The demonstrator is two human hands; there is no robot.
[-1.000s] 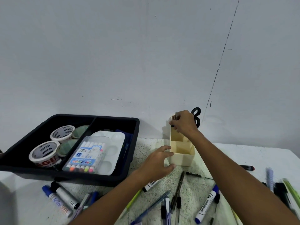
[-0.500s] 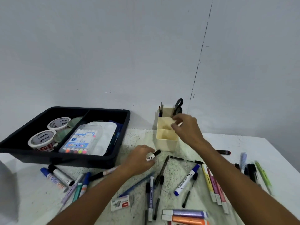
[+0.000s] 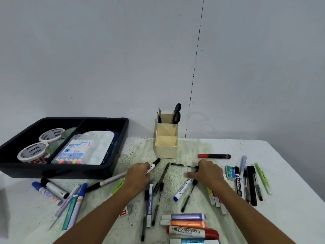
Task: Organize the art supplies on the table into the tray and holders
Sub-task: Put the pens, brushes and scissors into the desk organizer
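A black-capped white marker (image 3: 152,166) lies on the table (image 3: 290,173) before the cream pen holder (image 3: 166,147), gripped in the left hand (image 3: 138,176). The right hand (image 3: 208,172) pinches a blue-capped whiteboard marker (image 3: 182,190) with curled fingers. The black tray (image 3: 112,166) sits to the left.

"OSUIN" on tape roll (image 3: 33,152), "COLOR PEN" on pen case (image 3: 73,152), "WHITEBOARD" on marker (image 3: 182,188)
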